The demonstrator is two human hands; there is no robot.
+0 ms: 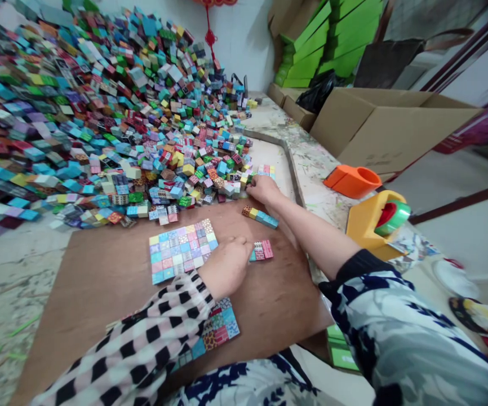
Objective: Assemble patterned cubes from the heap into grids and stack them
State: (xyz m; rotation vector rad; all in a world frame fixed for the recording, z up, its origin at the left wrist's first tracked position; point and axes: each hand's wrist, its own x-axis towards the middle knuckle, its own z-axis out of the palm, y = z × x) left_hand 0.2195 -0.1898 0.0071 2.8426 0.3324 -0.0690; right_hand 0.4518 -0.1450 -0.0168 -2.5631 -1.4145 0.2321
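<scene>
My left hand (229, 265), in a checkered sleeve, is closed over the brown board (282, 293), its fingertips hidden. Against its fingers lies a short row of pink and blue patterned cubes (263, 250). Left of it sits a flat rectangle of pastel cubes (180, 248), and a second, darker patterned block of cubes (222, 324) is partly covered by my left forearm. My right hand (264, 189) reaches to the edge of the big cube pile (142, 113), its fingers pinched together; what is between them is hidden. Just below it lies a loose row of cubes (261, 216).
On the right edge of the table stand an orange tape holder (353, 181) and a yellow tape dispenser (375, 223) with a green roll. An open cardboard box (379, 127) is beyond them. A raised wooden strip (292, 169) borders the work area.
</scene>
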